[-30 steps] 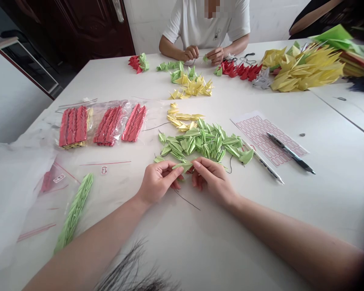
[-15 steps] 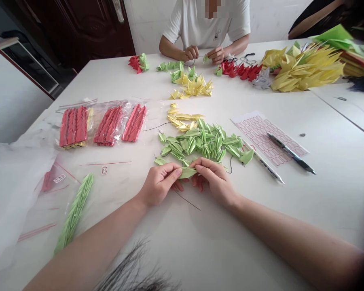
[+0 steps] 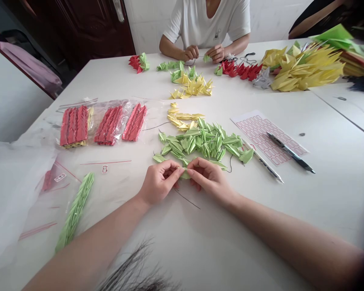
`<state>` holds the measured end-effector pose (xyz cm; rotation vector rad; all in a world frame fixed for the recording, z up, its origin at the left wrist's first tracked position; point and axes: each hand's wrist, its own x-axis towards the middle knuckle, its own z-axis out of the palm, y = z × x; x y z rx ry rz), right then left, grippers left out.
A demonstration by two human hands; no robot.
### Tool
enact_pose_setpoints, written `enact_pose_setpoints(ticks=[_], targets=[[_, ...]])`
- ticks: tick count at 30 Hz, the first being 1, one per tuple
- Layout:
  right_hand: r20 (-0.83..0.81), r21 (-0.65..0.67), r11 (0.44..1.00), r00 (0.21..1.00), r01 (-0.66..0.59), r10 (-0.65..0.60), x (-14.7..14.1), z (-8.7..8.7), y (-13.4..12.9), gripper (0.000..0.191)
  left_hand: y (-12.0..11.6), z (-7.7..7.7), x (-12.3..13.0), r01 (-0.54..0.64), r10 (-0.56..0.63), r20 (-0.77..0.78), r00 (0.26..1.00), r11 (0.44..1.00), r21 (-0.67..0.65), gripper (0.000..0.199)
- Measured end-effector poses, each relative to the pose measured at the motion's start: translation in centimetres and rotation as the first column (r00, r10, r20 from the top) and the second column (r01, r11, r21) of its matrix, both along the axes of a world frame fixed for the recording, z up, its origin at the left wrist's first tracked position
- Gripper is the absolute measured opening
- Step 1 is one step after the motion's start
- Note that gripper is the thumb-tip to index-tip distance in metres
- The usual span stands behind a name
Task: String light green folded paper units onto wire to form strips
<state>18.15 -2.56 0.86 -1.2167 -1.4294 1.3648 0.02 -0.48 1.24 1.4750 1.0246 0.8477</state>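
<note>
- White table (image 3: pixel 327 194) fills most of the view, with a dark door (image 3: pixel 87 28) beyond it at 11 o'clock from the person's own hands.
- Left hand (image 3: pixel 157 182): thumb and fingers closed on a small green folded paper piece (image 3: pixel 185 175), pinching its left end.
- Right hand (image 3: pixel 211 181): likewise pinching, on the same piece's right end; the piece lies between both sets of fingertips, partly hidden by them.
- Dark thread (image 3: pixel 188 199) lies on the table, running from near the left fingers toward 5 o'clock.
- Just beyond the hands, at 12 o'clock, is a heap of green folded pieces (image 3: pixel 200 141), with yellow folded pieces (image 3: pixel 185 117) past it.
- At 10 o'clock, red folded strips (image 3: pixel 108 126) sit in clear bags; at 8 o'clock lies a green folded strip (image 3: pixel 75 212).
- At 2 o'clock, a dark pen (image 3: pixel 291 152) lies across a label sheet (image 3: pixel 261 133), a white pen (image 3: pixel 265 165) alongside.
- Farther off at 12 o'clock sits a co-worker (image 3: pixel 204 30) in a white shirt, hands near small green pieces.
</note>
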Motion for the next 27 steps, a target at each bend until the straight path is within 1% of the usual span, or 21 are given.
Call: enact_pose_setpoints(ticks=[2, 4, 8, 12, 15, 19, 24, 27], targets=[[0.008, 0.012, 1.000, 1.000, 0.000, -0.001, -0.07, 0.05, -0.02, 0.031, -0.03, -0.03, -0.09, 0.023, -0.023, -0.025, 0.999, 1.000, 0.014, 0.027], [-0.013, -0.003, 1.000, 1.000, -0.002, 0.002, -0.11, 0.04, 0.04, 0.032, -0.04, -0.04, -0.17, 0.037, -0.037, -0.027, 0.999, 0.999, 0.004, 0.027], [-0.075, -0.051, 0.999, 0.997, -0.013, 0.009, -0.05, 0.09, 0.25, 0.035, 0.02, -0.02, -0.29, 0.038, -0.038, 0.014, 0.999, 0.999, -0.032, 0.028], [-0.100, -0.049, 0.999, 0.995, -0.005, 0.000, -0.03, 0.26, 0.28, 0.036, -0.01, 0.12, -0.21, 0.034, -0.033, 0.034, 0.999, 0.999, -0.028, 0.028], [-0.099, -0.047, 0.999, 0.995, 0.004, -0.009, -0.11, 0.26, 0.23, 0.036, -0.09, 0.27, -0.03, 0.013, -0.012, 0.045, 0.999, 1.000, -0.008, 0.027], [-0.105, -0.045, 0.999, 0.994, 0.018, -0.023, -0.15, 0.10, 0.21, 0.038, -0.01, 0.28, 0.08, -0.057, 0.058, 0.056, 0.997, 0.998, -0.002, 0.030], [-0.093, -0.037, 0.999, 0.995, 0.016, -0.019, -0.05, -0.16, 0.14, 0.038, 0.17, 0.16, 0.02, -0.098, 0.098, 0.071, 0.993, 0.995, 0.004, 0.030], [0.011, 0.001, 1.000, 1.000, 0.006, -0.006, -0.19, -0.37, 0.03, 0.037, 0.17, 0.08, 0.05, -0.088, 0.087, 0.085, 0.993, 0.996, 0.011, 0.028]])
